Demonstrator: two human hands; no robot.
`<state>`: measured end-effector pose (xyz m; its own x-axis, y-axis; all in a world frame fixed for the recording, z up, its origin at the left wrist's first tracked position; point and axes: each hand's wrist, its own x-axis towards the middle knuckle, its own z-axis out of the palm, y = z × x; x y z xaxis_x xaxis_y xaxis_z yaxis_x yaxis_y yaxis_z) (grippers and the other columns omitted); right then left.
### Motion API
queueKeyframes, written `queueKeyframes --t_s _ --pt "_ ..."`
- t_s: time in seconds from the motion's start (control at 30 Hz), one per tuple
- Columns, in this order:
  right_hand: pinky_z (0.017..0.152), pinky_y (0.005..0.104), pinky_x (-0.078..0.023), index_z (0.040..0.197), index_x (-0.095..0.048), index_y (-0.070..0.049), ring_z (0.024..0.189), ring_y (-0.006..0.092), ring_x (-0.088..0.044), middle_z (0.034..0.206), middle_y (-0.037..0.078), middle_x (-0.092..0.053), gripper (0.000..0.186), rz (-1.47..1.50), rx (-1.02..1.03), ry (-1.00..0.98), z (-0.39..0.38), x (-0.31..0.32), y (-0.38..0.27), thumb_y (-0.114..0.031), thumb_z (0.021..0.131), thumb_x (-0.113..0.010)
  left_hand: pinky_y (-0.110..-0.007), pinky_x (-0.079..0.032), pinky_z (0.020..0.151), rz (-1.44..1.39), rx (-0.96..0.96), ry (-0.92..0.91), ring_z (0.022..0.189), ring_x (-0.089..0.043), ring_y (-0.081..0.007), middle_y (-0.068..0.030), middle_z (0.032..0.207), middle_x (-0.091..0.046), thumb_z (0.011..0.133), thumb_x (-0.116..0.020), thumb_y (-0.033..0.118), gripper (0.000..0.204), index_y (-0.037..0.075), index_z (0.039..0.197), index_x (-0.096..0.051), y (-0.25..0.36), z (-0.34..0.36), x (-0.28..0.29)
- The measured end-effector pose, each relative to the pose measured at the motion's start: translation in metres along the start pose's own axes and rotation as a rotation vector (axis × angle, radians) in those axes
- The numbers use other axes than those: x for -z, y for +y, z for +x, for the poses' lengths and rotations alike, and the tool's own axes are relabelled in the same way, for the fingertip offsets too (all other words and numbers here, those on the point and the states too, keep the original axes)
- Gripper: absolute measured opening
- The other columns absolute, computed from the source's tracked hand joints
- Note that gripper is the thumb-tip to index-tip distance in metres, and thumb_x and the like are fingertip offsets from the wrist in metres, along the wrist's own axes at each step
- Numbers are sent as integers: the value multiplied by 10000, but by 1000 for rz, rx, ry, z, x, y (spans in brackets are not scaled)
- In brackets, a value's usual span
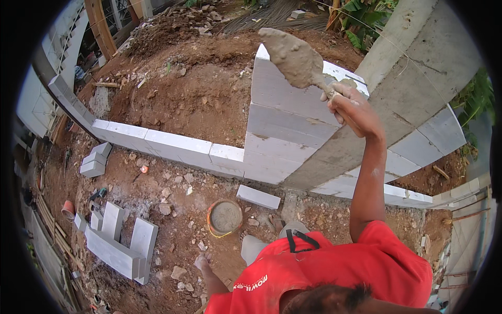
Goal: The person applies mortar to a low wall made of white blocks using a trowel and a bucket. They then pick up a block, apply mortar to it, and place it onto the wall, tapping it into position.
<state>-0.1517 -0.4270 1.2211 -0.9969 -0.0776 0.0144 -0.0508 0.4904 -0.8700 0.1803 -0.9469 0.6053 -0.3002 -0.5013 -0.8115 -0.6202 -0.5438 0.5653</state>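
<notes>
Loaded trowel (pixel 295 60) raised over the block wall (pixel 282 131).
Right hand (pixel 353 107) clenched on its handle; wet mortar looks heavy, sloppy; keep blade level. Left hand (pixel 201 260) hangs spread, empty.

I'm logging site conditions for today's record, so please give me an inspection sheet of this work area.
Surface: bare red-brown soil, uneven, strewn with stones.
Job's things: trowel loaded with grey mortar, raised over the stepped white block wall; orange bucket of mortar on the ground below.
Clutter: loose white blocks lying at the lower left, one single block by the bucket, rubble scattered about.
Hands: right hand grips the trowel handle; left hand hangs low, holding nothing that can be made out.
Cables: nothing seen.
Surroundings: grey concrete column beside the wall, green plants behind, low course of blocks running left.
</notes>
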Motion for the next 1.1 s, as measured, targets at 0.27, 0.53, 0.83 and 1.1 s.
queueKeyframes --t_s 0.27,0.53,0.83,1.1 --pt "869 400 -524 1128 -751 -142 970 332 -687 1052 126 -745 408 -955 -11 307 70 38 -28 -313 761 -703 -294 -426 448 -46 -211 -156 601 -655 -155 -78 808 -699 982 -656 132 112 27 991 -621 87 12 -44" --pt "895 404 -534 1167 -772 -166 1017 337 -701 1100 137 -752 440 -912 -68 481 18 98 33 -340 767 -717 -302 -376 410 49 16 -318 520 -592 -169 -54 701 -629 949 -622 79 81 26 889 -631 -7 -6 -32" --pt "872 443 -542 1142 -770 -155 994 351 -703 1038 138 -759 389 -1007 -236 577 -36 119 41 -329 802 -699 -312 -377 387 426 302 -183 466 -558 -178 -88 711 -668 918 -664 97 69 43 960 -674 -25 -5 -17" --pt "839 503 -523 1080 -728 -76 985 385 -677 1037 194 -715 322 -915 -203 790 -30 78 58 -227 796 -712 -264 -433 398 382 -25 -431 514 -587 -150 -125 833 -701 954 -605 129 76 54 945 -607 45 17 -98"
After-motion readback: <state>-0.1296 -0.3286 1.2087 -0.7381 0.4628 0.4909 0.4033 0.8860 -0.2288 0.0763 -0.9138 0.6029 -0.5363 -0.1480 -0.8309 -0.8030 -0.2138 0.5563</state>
